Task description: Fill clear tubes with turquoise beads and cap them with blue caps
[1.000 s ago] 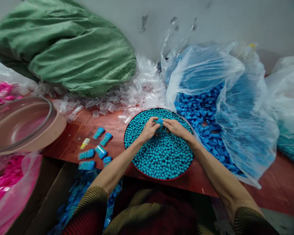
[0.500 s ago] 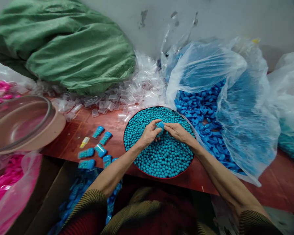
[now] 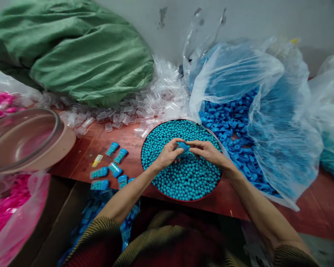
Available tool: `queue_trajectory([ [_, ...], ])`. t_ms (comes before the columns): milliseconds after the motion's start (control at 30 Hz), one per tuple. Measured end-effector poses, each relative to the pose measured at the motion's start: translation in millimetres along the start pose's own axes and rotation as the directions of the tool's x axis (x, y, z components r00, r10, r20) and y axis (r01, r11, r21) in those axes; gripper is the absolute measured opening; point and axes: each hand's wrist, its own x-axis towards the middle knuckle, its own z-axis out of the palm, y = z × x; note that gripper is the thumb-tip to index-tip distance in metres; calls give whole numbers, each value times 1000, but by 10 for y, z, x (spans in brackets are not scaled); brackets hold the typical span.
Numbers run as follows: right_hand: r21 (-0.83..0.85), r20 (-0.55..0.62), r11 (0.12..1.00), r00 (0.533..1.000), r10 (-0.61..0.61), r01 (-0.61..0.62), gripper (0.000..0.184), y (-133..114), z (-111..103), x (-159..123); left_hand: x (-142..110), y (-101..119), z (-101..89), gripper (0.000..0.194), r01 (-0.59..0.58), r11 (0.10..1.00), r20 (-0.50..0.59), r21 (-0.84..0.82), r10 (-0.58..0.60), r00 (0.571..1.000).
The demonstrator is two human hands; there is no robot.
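Note:
Over a round red-rimmed tray of turquoise beads (image 3: pixel 183 181), my left hand (image 3: pixel 168 152) pinches a small container with a blue cap (image 3: pixel 184 146) between thumb and fingers. My right hand (image 3: pixel 207 150) has its thumb and forefinger at the other side of the same cap. Most of the container's body is hidden by the fingers. To the left on the red table lie several clear containers filled with turquoise beads and closed with blue caps (image 3: pixel 115 169).
A plastic bag (image 3: pixel 284 126) spills loose blue caps (image 3: pixel 236 148) at the right. Clear empty containers (image 3: pixel 161 100) are heaped behind the tray, beside a big green sack (image 3: pixel 94 63). Basins (image 3: pixel 68 142) stand at the left. Filled containers (image 3: pixel 91 213) lie below the table edge.
The right fingers have shifted and spread slightly at the blue cap, and the container has turned a little between the hands. The view has moved slightly.

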Motion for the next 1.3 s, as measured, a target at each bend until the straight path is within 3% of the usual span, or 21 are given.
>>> queue_trajectory([
  [133, 193, -250, 975, 956, 153, -105, 51, -53, 80, -4, -49, 67, 9, 37, 4, 999, 29, 51, -5, 1000],
  [233, 17, -382, 999, 924, 37, -33, 46, -67, 233, -7, -74, 61, 73, 44, -32, 997, -38, 70, 34, 999],
  [333, -283, -279, 955, 944, -174, 92, 46, -66, 380, -53, -101, 52, 137, 49, -93, 994, -165, 55, 101, 981],
  [400, -414, -178, 899, 955, -237, 146, 63, -63, 445, -94, -118, 66, 160, 48, -124, 992, -202, 22, 126, 971],
  [500, -537, -109, 829, 961, -254, 158, 93, -67, 496, -137, -133, 105, 168, 48, -133, 990, -170, -52, 123, 978],
  [633, -634, -155, 762, 943, -295, 135, 79, -73, 537, -154, -140, 123, 191, 38, -114, 982, -145, -148, 92, 985],
  [767, -658, -189, 730, 899, -395, 183, 69, -24, 567, -135, -152, 116, 260, 31, -85, 978, -192, -189, 48, 980],
  [900, -588, -183, 769, 885, -428, 250, 68, 54, 589, -104, -162, 125, 298, 29, -71, 963, -251, -259, 3, 968],
  [1033, -474, -208, 849, 907, -366, 234, 70, 84, 636, -110, -175, 97, 250, 37, -18, 936, -184, -353, -50, 982],
  [1300, -499, -137, 846, 947, -291, 188, 76, -34, 690, -95, -242, 123, 65, 41, -30, 980, -181, -197, -6, 983],
])
